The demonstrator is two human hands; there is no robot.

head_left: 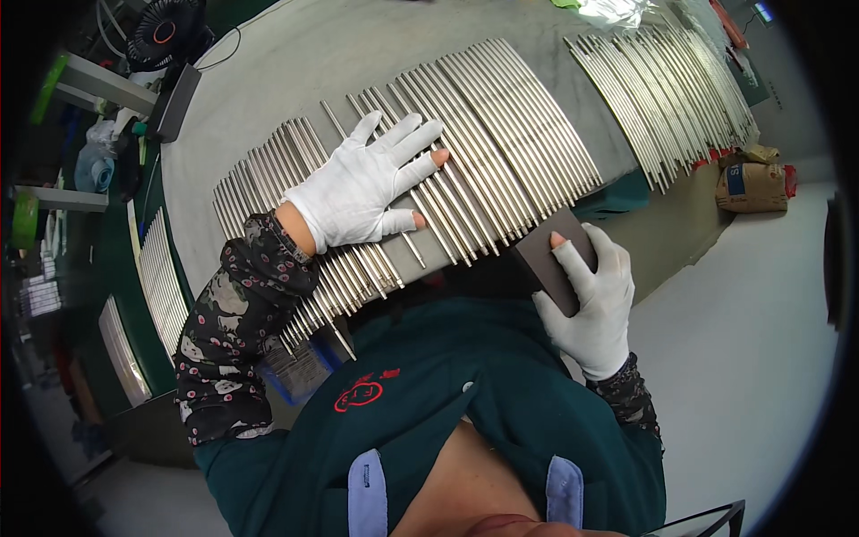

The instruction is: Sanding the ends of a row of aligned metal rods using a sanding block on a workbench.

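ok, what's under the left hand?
The left hand lies flat, fingers spread, on a row of thin metal rods side by side on the grey table. The rod sections beneath the palm are covered.

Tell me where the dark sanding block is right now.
In the head view, the dark sanding block sits right of centre, held in the gloved right hand at the table's near edge, just below the row of metal rods.

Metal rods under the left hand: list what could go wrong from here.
1. The metal rods overhang the table edge; pressure from the left hand could roll or tip some off.
2. The gloves leave fingertips bare, so rod ends might nick them.
3. The dark block in the right hand could knock rods askew.
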